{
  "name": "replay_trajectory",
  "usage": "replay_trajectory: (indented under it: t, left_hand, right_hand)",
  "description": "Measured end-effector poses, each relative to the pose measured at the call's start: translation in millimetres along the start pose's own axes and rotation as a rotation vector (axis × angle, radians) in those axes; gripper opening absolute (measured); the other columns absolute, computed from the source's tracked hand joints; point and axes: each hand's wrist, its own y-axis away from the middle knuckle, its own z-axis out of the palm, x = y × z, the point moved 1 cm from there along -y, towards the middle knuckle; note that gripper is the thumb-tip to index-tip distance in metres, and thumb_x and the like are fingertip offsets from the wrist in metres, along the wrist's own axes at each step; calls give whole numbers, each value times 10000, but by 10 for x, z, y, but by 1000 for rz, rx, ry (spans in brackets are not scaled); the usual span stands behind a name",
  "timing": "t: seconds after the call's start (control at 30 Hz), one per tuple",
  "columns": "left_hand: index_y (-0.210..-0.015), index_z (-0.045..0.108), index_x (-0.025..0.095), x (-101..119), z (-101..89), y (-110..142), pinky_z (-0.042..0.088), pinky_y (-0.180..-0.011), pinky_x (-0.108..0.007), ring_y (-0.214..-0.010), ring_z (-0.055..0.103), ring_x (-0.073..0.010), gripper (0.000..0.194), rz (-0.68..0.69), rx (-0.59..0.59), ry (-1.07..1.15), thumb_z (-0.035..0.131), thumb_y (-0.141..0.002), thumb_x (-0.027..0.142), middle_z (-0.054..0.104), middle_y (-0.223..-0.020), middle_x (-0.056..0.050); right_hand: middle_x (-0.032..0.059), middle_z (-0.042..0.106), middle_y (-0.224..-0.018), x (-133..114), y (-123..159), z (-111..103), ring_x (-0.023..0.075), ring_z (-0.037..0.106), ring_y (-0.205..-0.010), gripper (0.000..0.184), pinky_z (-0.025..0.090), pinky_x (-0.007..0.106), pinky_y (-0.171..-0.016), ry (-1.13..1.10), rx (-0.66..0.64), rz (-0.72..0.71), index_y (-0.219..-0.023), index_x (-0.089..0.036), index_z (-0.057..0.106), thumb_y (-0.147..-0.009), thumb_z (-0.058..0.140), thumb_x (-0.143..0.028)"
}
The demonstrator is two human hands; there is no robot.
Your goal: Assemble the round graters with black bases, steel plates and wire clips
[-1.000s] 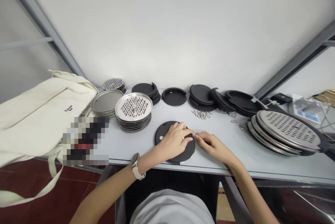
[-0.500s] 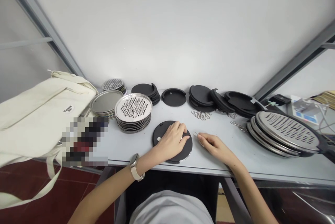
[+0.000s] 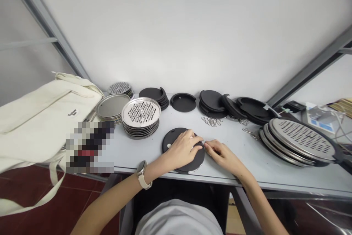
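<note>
A round black disc (image 3: 178,167) lies flat at the table's front edge, with a small slot and a pale round spot on it. My left hand (image 3: 183,149) rests over the disc, its fingers curled. Its thumb and index finger reach to the disc's right side and close about the tip of a small wire hook (image 3: 202,142). From the right, my right hand (image 3: 222,155) pinches the same hook between thumb and fingertips. Most of the hook is hidden by the fingers.
Stacked metal grater discs (image 3: 141,112) and plain metal discs (image 3: 113,106) stand at left beside a cream bag (image 3: 41,125). Black round holders (image 3: 183,102) line the wall. Loose wire hooks (image 3: 211,121) lie before them. Finished-looking handled graters (image 3: 302,136) are piled at right.
My right hand has moved left with the wire hook, up to the disc's edge. My left index finger has stretched out toward it, and the two hands now meet at the hook.
</note>
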Motion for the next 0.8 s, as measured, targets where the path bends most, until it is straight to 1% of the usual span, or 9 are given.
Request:
replay_trajectory:
  t: [0.17,0.37,0.5,0.6,0.67,0.8]
  left_hand:
    - [-1159,583,209,7,-20,-11,435,-859,-311,-929,511,-179,268,13,-9,24,473,-923,274,501,-963,-51]
    - [-1159,594,219,10,-21,-20,431,-871,-327,-964,509,-191,270,15,-9,62,481,-917,255,516,-956,-54]
    - [-1133,619,248,3,-26,-26,429,-864,-318,-936,517,-175,266,21,3,85,462,-920,219,506,-936,-38]
    - [-1068,645,245,-6,-32,-25,423,-868,-307,-925,522,-164,268,10,11,79,424,-928,188,499,-935,-33]
    - [-1070,629,234,-10,-32,-20,423,-870,-306,-921,524,-164,249,-6,8,72,430,-926,193,500,-946,-33]
    - [-1145,511,210,-7,-35,-10,432,-862,-321,-919,523,-175,245,-55,39,91,489,-901,219,511,-1011,-38]
  right_hand:
    - [-21,442,-620,11,10,-12,139,442,-615,395,384,278,-661,-15,-16,-16,-638,-188,416,-971,329,-383]
    - [-14,461,-642,42,2,-40,137,436,-616,387,386,268,-622,-36,-35,-5,-666,-181,477,-961,350,-396]
    - [-15,422,-653,60,25,-79,132,411,-624,400,374,261,-603,-99,-63,9,-642,-181,438,-955,356,-416]
    - [-17,390,-650,75,51,-95,127,380,-613,418,358,251,-565,-150,-47,44,-624,-184,392,-944,359,-451]
    - [-21,377,-642,78,59,-97,124,364,-605,421,351,249,-555,-163,-22,60,-624,-187,377,-939,360,-466]
    - [-31,350,-627,47,41,-80,122,353,-598,412,344,247,-565,-170,-5,64,-622,-193,339,-939,359,-455]
